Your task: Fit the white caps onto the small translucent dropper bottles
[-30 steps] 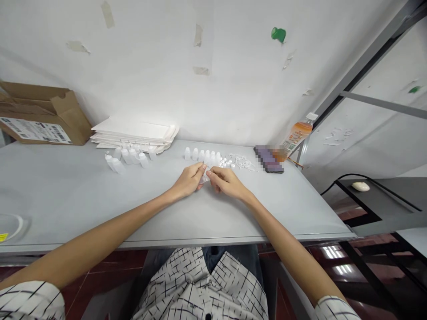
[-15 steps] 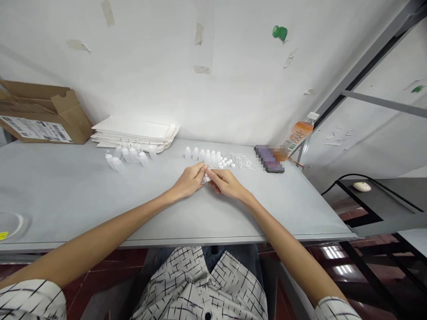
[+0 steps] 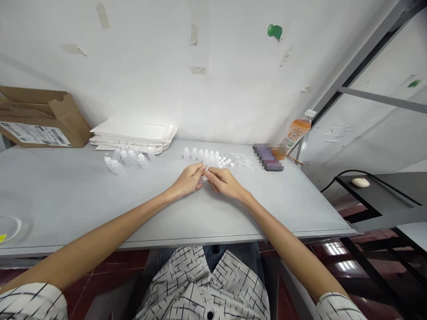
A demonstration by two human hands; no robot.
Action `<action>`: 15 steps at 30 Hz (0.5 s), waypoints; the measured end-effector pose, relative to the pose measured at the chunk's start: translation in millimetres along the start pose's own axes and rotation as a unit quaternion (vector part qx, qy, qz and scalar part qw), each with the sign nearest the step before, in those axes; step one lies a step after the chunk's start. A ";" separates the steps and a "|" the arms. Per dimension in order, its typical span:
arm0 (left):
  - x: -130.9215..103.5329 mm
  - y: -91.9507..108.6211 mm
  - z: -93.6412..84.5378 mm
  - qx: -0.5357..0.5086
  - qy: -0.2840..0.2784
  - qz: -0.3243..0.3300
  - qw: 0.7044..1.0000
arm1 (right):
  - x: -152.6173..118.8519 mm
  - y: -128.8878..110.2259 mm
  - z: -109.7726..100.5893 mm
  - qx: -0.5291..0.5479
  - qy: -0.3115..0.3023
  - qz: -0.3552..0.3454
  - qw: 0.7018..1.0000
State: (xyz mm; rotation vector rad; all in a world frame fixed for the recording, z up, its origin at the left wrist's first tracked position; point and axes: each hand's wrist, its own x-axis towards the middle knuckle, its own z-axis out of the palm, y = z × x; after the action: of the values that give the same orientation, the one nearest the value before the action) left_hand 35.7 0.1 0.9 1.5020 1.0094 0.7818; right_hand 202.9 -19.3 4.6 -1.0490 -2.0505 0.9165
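Note:
My left hand (image 3: pixel 188 180) is closed around a small translucent bottle (image 3: pixel 203 178), mostly hidden by the fingers. My right hand (image 3: pixel 225 181) meets it from the right, thumb and fingers pinched at the same bottle. Just beyond the hands, several small white bottles (image 3: pixel 194 154) stand in a row. To the right of the row lie several small white caps (image 3: pixel 227 162) and a tangle of thin white rings (image 3: pixel 243 162). Farther left, several more translucent bottles (image 3: pixel 116 166) form a loose group, some tilted or lying.
A stack of white envelopes (image 3: pixel 133 131) lies against the wall, beside an open cardboard box (image 3: pixel 40 118) at left. A phone (image 3: pixel 267 157) and an orange drink bottle (image 3: pixel 295 133) are at back right. Clear plastic (image 3: pixel 16 229) sits at the left edge.
The view has shifted slightly. Both hands stay together at the small bottle, with the fingers slightly moved and a little more of the bottle showing beside the left fingers.

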 end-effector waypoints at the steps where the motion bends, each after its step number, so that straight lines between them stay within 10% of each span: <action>1: 0.1 0.9 0.1 -0.005 -0.007 -0.004 1.000 | -0.3 0.2 -0.3 0.014 -0.001 0.001 1.000; 15: -4.6 6.4 3.4 -0.081 -0.034 -0.077 0.993 | -1.9 2.0 4.8 -0.087 0.042 -0.044 0.994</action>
State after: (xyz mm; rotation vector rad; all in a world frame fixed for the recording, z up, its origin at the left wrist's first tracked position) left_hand 37.9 -5.7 6.9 1.2873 0.9747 0.6828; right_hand 200.7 -21.4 -0.1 -1.0594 -2.1163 0.6471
